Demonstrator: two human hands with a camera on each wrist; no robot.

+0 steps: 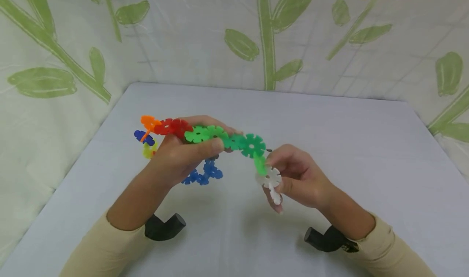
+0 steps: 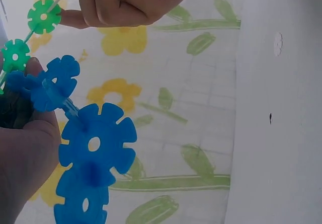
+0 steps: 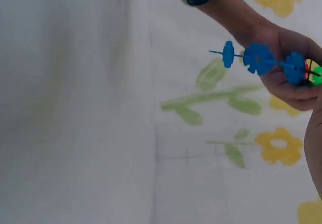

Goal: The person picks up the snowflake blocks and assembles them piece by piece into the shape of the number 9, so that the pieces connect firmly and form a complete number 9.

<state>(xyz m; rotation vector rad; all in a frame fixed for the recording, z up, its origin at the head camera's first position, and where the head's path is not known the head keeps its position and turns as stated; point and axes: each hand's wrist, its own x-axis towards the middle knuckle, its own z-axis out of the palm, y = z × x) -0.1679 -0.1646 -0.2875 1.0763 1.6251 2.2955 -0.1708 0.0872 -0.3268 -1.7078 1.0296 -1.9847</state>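
Observation:
A chain of notched plastic snowflake discs runs between both hands, above the table. My left hand [image 1: 179,152] grips it near the middle, the thumb over the light green discs [image 1: 198,134]. Red discs [image 1: 166,126], an orange disc [image 1: 149,122], a dark blue disc [image 1: 144,137] and a yellow disc [image 1: 148,150] trail off at the left. Linked blue discs [image 2: 98,141] hang below that hand. Toward the right come teal-green discs [image 1: 253,145], then a light green disc [image 1: 260,164]. At this end my right hand [image 1: 302,177] pinches the white discs [image 1: 272,176].
Beneath the hands is a table with a pale cover [image 1: 329,122]. Behind it and at the sides hangs a white cloth [image 1: 183,36] printed with green leaves and yellow flowers. Black wrist mounts [image 1: 165,228] sit on both forearms. A small white notched oval [image 2: 278,44] shows on a pale surface.

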